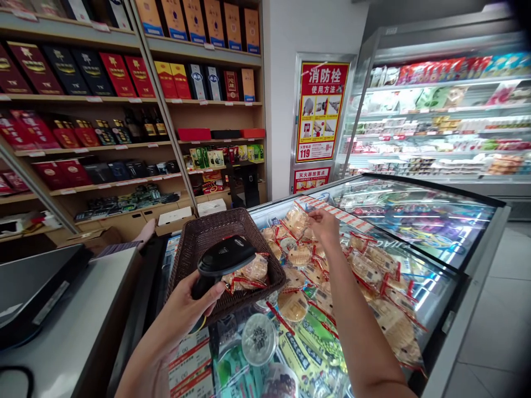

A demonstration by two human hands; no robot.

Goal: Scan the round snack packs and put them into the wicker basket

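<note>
My left hand [188,307] is wrapped round the handle of a black barcode scanner [227,255], held over the front of a brown woven basket [198,229]. Beneath the scanner, some snack packets [254,271] with clear, red-edged wrappers lie inside the basket. Farther back and to the right, my right hand [324,225] pinches the edge of a clear packet of round, pale biscuit-like pieces [296,221]. Many similar packets [292,305] are spread over the freezer's glass top below my right forearm.
The freezer [440,213] extends to the right, its black-framed glass showing packs inside. At left stands a counter [89,309] with a dark device [39,287]. Shelves of boxed goods [161,80] line the back left; a lit refrigerated display [440,119] is at back right.
</note>
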